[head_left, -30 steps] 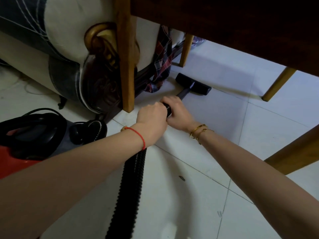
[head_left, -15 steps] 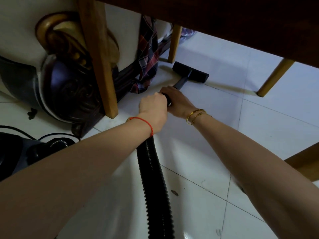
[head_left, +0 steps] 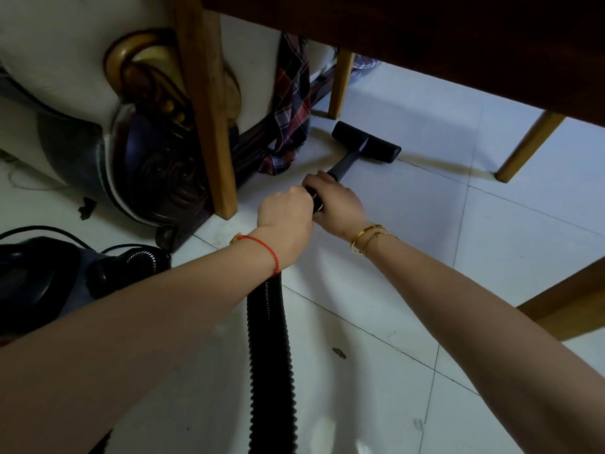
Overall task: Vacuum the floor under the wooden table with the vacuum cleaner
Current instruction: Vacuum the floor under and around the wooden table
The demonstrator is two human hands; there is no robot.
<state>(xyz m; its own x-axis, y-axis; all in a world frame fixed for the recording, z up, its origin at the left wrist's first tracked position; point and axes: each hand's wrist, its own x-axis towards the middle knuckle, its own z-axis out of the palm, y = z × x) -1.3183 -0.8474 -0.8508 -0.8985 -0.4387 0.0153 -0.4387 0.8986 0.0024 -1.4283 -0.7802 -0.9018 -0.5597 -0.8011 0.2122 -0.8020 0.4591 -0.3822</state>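
2 hands [head_left: 284,217] [head_left: 340,204], 1 vac hose [head_left: 268,339], 1 nozzle [head_left: 366,142], 4 table legs [head_left: 206,103].

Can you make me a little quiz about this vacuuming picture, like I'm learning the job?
1. True or false: both hands grip the vacuum wand.
2. Where is the floor nozzle: A) under the wooden table, B) on the sofa, C) lifted in the air?
3. What hangs beside the nearest table leg and touches the floor?

Key:
1. True: left hand and right hand hold the vacuum wand.
2. A: the floor nozzle sits under the wooden table.
3. A plaid cloth.
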